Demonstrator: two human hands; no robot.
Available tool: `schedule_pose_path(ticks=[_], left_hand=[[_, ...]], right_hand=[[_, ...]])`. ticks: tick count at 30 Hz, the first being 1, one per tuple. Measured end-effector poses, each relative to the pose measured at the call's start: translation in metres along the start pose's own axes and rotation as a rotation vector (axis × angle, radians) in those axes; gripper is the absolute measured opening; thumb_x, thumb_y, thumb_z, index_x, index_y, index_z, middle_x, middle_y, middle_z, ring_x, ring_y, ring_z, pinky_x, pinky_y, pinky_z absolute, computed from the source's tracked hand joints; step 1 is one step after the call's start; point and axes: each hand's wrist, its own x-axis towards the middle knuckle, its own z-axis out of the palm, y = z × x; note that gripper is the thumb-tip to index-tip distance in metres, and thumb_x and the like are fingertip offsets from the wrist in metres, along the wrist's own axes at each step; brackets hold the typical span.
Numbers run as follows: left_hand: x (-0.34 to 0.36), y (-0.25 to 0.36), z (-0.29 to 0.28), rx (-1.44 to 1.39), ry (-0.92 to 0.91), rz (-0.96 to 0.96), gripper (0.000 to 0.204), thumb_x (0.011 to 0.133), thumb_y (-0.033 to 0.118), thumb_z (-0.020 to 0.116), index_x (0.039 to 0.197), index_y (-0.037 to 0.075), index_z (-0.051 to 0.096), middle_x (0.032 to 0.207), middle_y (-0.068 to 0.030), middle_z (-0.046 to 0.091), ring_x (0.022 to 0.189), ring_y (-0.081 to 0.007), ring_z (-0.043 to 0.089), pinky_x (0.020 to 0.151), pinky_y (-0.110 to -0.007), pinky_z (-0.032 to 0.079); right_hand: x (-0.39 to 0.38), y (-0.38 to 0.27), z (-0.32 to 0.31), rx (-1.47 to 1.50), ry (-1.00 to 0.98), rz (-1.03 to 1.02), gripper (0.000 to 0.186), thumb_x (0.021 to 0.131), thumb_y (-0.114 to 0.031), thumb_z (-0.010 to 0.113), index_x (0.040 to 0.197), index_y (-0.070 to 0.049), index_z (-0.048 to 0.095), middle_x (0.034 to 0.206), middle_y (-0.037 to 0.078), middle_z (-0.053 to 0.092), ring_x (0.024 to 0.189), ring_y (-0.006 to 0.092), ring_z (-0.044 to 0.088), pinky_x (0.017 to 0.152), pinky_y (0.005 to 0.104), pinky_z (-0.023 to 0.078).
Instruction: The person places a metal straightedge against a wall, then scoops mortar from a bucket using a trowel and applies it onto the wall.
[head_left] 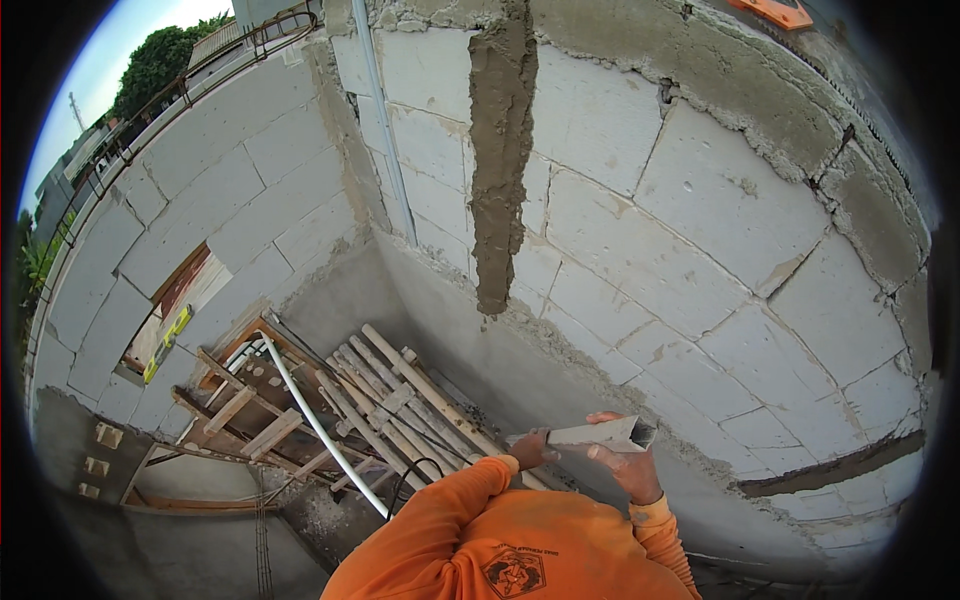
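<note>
By two block walls (700,180), left hand (537,450) and right hand (632,472) hold one metal channel (582,435), each grip closed.

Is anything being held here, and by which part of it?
Yes: a grey hollow bar. The right hand grips it near its open, notched end. The left hand is farther along; its exact grip cannot be told.

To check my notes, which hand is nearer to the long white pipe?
Left: the left hand is to the right of the white pipe; the right hand is farther right.
</note>
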Motion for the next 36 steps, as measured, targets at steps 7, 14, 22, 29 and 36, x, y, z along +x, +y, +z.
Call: schedule_pose_path(ticks=[7,14,22,29,36], left_hand=[[-0.017,0.073,-0.027,-0.091,0.38,0.282,0.071,0.088,0.04,0.078,0.141,0.001,0.051,0.129,-0.0222,0.06,0.119,-0.043,0.058,0.101,-0.049,0.046],[-0.01,0.083,-0.057,-0.055,0.271,0.378,0.06,0.089,0.028,0.076,0.138,0.003,0.051,0.122,-0.0227,0.063,0.115,-0.044,0.059,0.099,-0.05,0.046],[0.001,0.075,-0.078,-0.094,-0.078,0.354,0.061,0.09,0.024,0.075,0.14,0.003,0.049,0.117,-0.0241,0.065,0.112,-0.0432,0.061,0.096,-0.05,0.048],[-0.009,0.068,-0.074,0.001,0.072,0.353,0.07,0.087,0.034,0.079,0.144,0.006,0.047,0.12,-0.0218,0.063,0.113,-0.043,0.061,0.097,-0.052,0.047],[-0.009,0.015,-0.013,-0.149,0.169,0.09,0.066,0.093,0.037,0.074,0.141,-0.001,0.049,0.123,-0.0252,0.061,0.118,-0.044,0.059,0.099,-0.051,0.047]], right_hand=[[0.01,0.017,0.013,0.163,0.278,-0.014,0.054,0.084,-0.004,0.079,0.133,-0.001,0.057,0.125,0.009,0.067,0.113,0.0192,0.063,0.099,0.0358,0.052],[0.014,0.011,0.001,0.111,0.153,-0.065,0.064,0.083,-0.01,0.083,0.139,-0.001,0.055,0.123,0.008,0.065,0.112,0.0189,0.063,0.098,0.037,0.053],[0.012,-0.005,-0.028,-0.169,-0.111,0.081,0.051,0.083,-0.011,0.084,0.129,-0.001,0.065,0.115,0.008,0.074,0.105,0.0162,0.069,0.094,0.0332,0.054],[0.014,0.0,-0.005,0.056,0.047,0.026,0.051,0.083,-0.014,0.085,0.126,0.001,0.062,0.122,0.012,0.071,0.11,0.0204,0.068,0.096,0.0355,0.054],[0.021,-0.006,-0.01,0.198,0.216,-0.169,0.051,0.082,-0.02,0.089,0.12,0.003,0.065,0.121,0.013,0.069,0.11,0.0227,0.067,0.096,0.0383,0.054]])
